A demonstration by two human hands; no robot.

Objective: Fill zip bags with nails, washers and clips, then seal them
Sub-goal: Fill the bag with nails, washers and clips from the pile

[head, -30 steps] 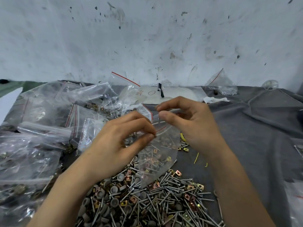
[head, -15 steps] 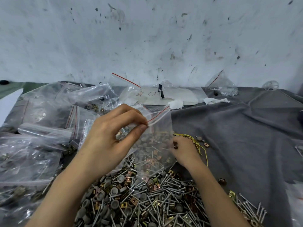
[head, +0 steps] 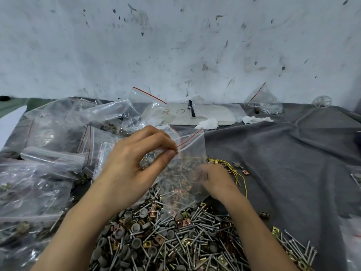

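Note:
My left hand (head: 136, 165) pinches the top corner of a clear zip bag (head: 192, 151) with a red stripe and holds it up over the table. The bag hangs above a big pile of nails, grey washers and brass clips (head: 175, 235). My right hand (head: 218, 180) is low at the pile's far edge. Its fingers are behind the bag and blurred, so I cannot tell whether they hold anything. A few small parts show through the bag, and I cannot tell if they are inside it.
Many clear bags with parts (head: 48, 153) are heaped on the left. A yellow wire (head: 232, 170) lies by my right hand on the grey cloth (head: 283, 163). A bag of small metal bits (head: 263, 103), crumpled tissue (head: 207, 123) and a white pad (head: 213, 114) sit near the wall.
My right hand let go of the bag's top edge and dropped to the far side of the pile. My left hand kept its pinch and lifted the bag slightly.

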